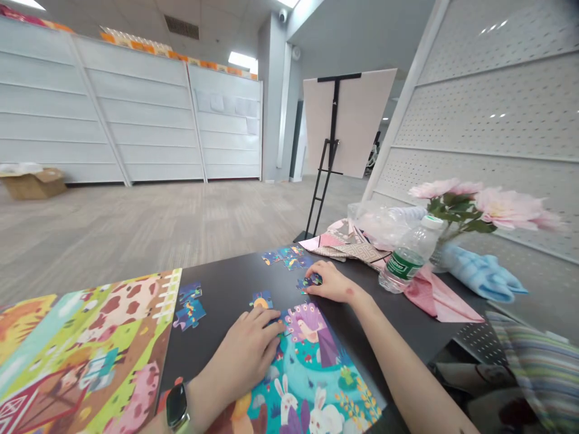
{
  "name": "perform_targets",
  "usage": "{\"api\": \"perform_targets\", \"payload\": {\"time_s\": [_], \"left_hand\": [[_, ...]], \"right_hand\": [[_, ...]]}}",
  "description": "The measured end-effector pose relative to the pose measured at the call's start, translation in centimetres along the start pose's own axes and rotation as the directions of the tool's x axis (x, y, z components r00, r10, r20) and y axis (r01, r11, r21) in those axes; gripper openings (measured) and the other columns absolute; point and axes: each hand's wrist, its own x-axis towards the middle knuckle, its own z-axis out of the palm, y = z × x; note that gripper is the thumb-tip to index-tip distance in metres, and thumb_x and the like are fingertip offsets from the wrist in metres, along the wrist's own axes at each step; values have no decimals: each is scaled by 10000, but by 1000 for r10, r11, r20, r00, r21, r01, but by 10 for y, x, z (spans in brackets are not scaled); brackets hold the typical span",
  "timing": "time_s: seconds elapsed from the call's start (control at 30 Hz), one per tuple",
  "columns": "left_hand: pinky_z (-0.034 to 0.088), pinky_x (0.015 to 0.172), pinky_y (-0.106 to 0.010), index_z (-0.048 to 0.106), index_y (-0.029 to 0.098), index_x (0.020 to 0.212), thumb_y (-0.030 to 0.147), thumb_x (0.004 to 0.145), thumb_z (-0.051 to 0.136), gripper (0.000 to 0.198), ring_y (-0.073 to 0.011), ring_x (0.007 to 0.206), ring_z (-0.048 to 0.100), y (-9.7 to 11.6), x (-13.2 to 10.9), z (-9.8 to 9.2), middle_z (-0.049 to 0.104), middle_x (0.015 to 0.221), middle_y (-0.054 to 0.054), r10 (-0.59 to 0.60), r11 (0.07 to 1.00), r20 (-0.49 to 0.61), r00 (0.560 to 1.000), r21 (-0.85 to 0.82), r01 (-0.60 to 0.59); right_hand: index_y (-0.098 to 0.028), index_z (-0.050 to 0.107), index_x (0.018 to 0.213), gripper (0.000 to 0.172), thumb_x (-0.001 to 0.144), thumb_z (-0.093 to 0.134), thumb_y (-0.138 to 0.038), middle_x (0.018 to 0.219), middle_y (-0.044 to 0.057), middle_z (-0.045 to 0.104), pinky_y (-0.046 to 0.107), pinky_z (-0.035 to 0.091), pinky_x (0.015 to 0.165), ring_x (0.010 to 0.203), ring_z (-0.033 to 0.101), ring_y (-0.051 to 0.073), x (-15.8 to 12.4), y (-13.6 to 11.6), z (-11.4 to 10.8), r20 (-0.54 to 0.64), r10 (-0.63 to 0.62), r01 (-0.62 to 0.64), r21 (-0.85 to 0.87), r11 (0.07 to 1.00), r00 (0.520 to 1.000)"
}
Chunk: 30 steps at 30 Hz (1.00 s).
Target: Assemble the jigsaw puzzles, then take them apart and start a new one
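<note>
A partly built jigsaw with rabbits and a peacock (312, 386) lies on the dark table (230, 283) in front of me. My left hand (246, 355), with a watch on the wrist, rests flat on the puzzle's upper left edge, fingers stretched and pressing a piece there. My right hand (332, 282) reaches further out and pinches a loose blue puzzle piece (309, 281) with its fingertips. More loose pieces lie nearby: one with an orange patch (261, 299), a pair at the left (189, 306), and a cluster at the far edge (288, 257).
A finished farm-scene puzzle (85, 355) covers the table's left side. At the right stand a water bottle (409, 256), pink flowers (479, 205), folded cloths (429, 292) and a blue towel (482, 271). An easel (335, 150) stands on the floor beyond.
</note>
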Motion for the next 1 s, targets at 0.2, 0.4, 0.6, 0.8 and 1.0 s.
{"api": "perform_targets", "payload": {"time_s": [0.2, 0.4, 0.6, 0.8, 1.0], "left_hand": [[439, 974, -500, 621, 293, 1228, 250, 992, 504, 267, -299, 1223, 528, 4, -3, -9, 609, 1354, -47, 29, 999, 37, 999, -16, -28], [436, 948, -480, 631, 325, 1238, 254, 987, 515, 285, -295, 1213, 520, 5, -4, -10, 587, 1335, -51, 32, 999, 31, 999, -34, -31], [457, 900, -439, 636, 315, 1234, 243, 964, 538, 296, -273, 1090, 551, 6, -3, -12, 595, 1194, -64, 12, 996, 33, 999, -86, -9], [473, 898, -466, 634, 291, 1185, 242, 959, 537, 251, -286, 1083, 556, 9, -5, -12, 600, 1182, -66, 5, 997, 45, 999, -80, -2], [438, 1057, -480, 611, 266, 1206, 158, 939, 503, 308, -291, 1278, 483, -9, 0, -9, 472, 1425, -98, -50, 995, -133, 990, -92, 38]], "right_hand": [[-233, 714, 1005, 297, 749, 803, -353, 1148, 73, 616, 382, 416, 1000, 1129, 525, 279, -1, -4, -3, 14, 5, -5, -2, 1000, 1000], [-235, 713, 1009, 303, 750, 800, -366, 1159, 70, 616, 382, 418, 990, 1130, 527, 279, -1, -1, -2, 16, -2, 2, 5, 1000, 1000], [-231, 716, 1008, 314, 736, 805, -358, 1148, 71, 618, 374, 422, 988, 1131, 532, 275, 0, 1, -1, 12, -2, 2, 0, 1000, 1000], [-226, 713, 1007, 317, 739, 799, -372, 1149, 72, 617, 376, 425, 995, 1128, 537, 277, 1, 2, -2, 22, 0, 0, -4, 1000, 1000], [-223, 709, 1008, 293, 753, 773, -353, 1155, 80, 622, 387, 426, 1001, 1126, 538, 285, 2, 3, -3, 29, -10, 10, -6, 1000, 1000]]}}
